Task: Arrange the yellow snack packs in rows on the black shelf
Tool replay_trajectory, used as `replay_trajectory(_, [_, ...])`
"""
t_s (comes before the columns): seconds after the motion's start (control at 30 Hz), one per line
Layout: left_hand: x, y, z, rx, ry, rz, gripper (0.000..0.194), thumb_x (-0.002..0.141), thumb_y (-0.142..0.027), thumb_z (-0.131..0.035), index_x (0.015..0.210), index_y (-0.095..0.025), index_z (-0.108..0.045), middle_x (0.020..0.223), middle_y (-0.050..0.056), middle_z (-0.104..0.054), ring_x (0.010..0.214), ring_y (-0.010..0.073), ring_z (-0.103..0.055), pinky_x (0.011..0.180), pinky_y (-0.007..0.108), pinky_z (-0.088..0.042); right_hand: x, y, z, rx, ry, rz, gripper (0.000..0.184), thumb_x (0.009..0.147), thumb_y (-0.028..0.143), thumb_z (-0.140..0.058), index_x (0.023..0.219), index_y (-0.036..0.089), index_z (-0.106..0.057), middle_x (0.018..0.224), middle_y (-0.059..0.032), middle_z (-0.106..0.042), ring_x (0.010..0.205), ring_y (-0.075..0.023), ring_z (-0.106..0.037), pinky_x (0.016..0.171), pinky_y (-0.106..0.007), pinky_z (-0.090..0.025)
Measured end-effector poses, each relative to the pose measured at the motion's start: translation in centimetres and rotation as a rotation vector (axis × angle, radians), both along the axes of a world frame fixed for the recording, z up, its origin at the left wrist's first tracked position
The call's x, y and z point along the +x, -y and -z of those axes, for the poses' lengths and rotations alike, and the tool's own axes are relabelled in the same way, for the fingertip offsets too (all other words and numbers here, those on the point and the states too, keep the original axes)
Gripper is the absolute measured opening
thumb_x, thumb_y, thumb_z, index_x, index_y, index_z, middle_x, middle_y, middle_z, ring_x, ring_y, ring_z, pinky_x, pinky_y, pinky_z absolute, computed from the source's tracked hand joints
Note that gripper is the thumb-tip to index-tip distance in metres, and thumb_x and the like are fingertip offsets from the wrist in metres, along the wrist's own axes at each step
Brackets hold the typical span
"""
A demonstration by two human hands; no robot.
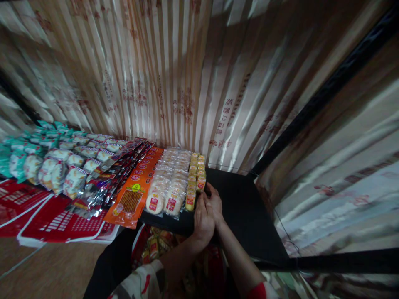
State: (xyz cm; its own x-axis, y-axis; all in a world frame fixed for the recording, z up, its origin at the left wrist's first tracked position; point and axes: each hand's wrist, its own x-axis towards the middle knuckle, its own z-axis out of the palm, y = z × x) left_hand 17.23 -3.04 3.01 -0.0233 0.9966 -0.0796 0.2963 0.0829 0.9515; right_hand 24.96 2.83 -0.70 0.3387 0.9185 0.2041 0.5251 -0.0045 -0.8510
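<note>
My left hand [203, 219] and my right hand [215, 201] are close together over the black shelf board [246, 211], fingers closed and pointing forward. Their fingertips are at the near end of the right-hand column of small yellow snack packs [201, 183], which carry red labels. Whatever lies between the fingers, if anything, is hidden. Left of my hands, the other yellow column ends in a pack [190, 201] nearer the board's front edge. Beside it lie two columns of clear-wrapped round white crackers [173, 200], overlapping one another.
Orange snack bags [134, 187], dark shiny packets [114, 178] and white-and-teal wrapped snacks [56, 162] extend leftward. Red baskets [65, 220] stand below at the left. More yellow packs [154, 246] sit beneath the board. Slanted dark bars [311, 99] and printed sheeting [187, 74] bound the space.
</note>
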Motion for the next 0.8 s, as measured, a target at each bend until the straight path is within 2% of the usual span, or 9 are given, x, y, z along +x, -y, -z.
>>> replay_trajectory(0.1, [-0.6,2.4,-0.8,0.003,0.002,0.031,0.049,0.090,-0.026,-0.032,0.136,-0.013,-0.041,0.140,0.011,-0.044,0.129,0.0201,-0.041,0.112,0.034,-0.028,-0.5,2.3,-0.6,-0.023,-0.077,0.041,0.063,0.073,0.051,-0.047,0.119,0.009,-0.055,0.117,-0.0179,-0.059,0.101,-0.0257,-0.059,0.088,-0.041,-0.048])
replay_trajectory(0.23, [-2.0,6.7,-1.2,0.034,0.032,0.105,0.051,0.090,-0.026,-0.030,0.139,-0.013,-0.037,0.141,0.010,-0.043,0.129,0.0187,-0.041,0.110,0.033,-0.029,-1.9,6.8,-0.4,-0.027,-0.266,0.022,0.057,0.074,0.052,-0.050,0.117,0.014,-0.056,0.111,-0.0140,-0.064,0.094,-0.0221,-0.062,0.082,-0.037,-0.051])
replay_trajectory(0.4, [-5.6,12.4,0.4,0.077,0.150,0.190,0.049,0.092,-0.033,-0.031,0.137,-0.017,-0.039,0.143,0.009,-0.041,0.131,0.0180,-0.039,0.110,0.033,-0.029,-4.2,13.1,0.9,-0.024,-0.327,-0.073,0.044,0.081,0.046,-0.048,0.112,0.018,-0.060,0.096,-0.0093,-0.070,0.080,-0.0178,-0.065,0.073,-0.032,-0.052])
replay_trajectory(0.5, [-8.2,14.7,2.0,0.100,0.183,0.190,0.048,0.091,-0.036,-0.033,0.133,-0.015,-0.043,0.139,0.010,-0.046,0.129,0.0187,-0.040,0.109,0.034,-0.030,-5.8,16.0,1.7,-0.062,-0.222,-0.178,0.035,0.083,0.040,-0.046,0.106,0.021,-0.064,0.097,-0.0069,-0.071,0.086,-0.0182,-0.065,0.080,-0.032,-0.052])
replay_trajectory(0.63, [-11.2,14.8,4.4,-0.066,0.115,0.019,0.038,0.090,-0.031,-0.032,0.116,-0.015,-0.056,0.118,0.011,-0.061,0.109,0.0191,-0.056,0.100,0.034,-0.040,-8.5,17.4,2.8,-0.187,0.023,-0.324,0.032,0.083,0.026,-0.041,0.101,0.022,-0.067,0.104,-0.0067,-0.070,0.098,-0.0192,-0.063,0.090,-0.033,-0.048])
replay_trajectory(0.7, [-12.8,13.8,5.6,-0.180,-0.013,-0.066,0.035,0.087,-0.024,-0.033,0.110,-0.014,-0.058,0.111,0.011,-0.064,0.104,0.0201,-0.058,0.097,0.035,-0.041,-9.9,17.1,3.5,-0.292,0.159,-0.399,0.035,0.083,0.022,-0.039,0.105,0.017,-0.066,0.109,-0.0102,-0.068,0.102,-0.0202,-0.062,0.093,-0.034,-0.045])
replay_trajectory(0.8, [-14.9,12.1,7.4,-0.301,-0.259,-0.094,0.034,0.082,-0.014,-0.036,0.107,-0.009,-0.058,0.112,0.015,-0.061,0.107,0.0227,-0.056,0.098,0.035,-0.039,-11.5,16.0,4.7,-0.471,0.343,-0.468,0.041,0.085,0.019,-0.038,0.121,0.013,-0.058,0.118,-0.0144,-0.063,0.109,-0.0221,-0.059,0.095,-0.033,-0.042])
